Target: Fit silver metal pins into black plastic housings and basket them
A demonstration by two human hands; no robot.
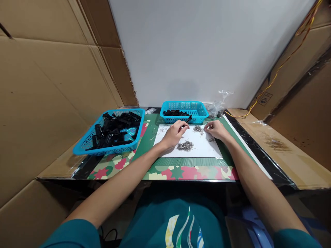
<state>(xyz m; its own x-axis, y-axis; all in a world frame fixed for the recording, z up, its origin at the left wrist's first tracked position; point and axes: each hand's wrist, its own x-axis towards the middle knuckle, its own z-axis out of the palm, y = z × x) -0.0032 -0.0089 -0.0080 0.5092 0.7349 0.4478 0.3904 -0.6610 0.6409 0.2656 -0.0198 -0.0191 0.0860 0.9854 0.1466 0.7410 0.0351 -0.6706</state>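
A white sheet (165, 153) lies on the green table mat, bearing a larger pile of small metal pieces (185, 146) and a smaller pile (198, 129) behind it. My left hand (175, 134) is closed on a small black part (189, 119), just in front of the small blue basket (198, 119). To the right of the smaller pile, my right hand (215, 130) is closed in a pinch with a thin metal piece (207, 125) at its fingertips. A few more metal pieces (211, 140) lie beneath that hand.
A large blue basket (77, 148) full of black parts (111, 131) stands at the left. The small basket also holds black parts. Clear plastic bags (216, 108) lie at the back right. Cardboard walls (51, 86) flank the table, and yellow wires (278, 72) hang at the right.
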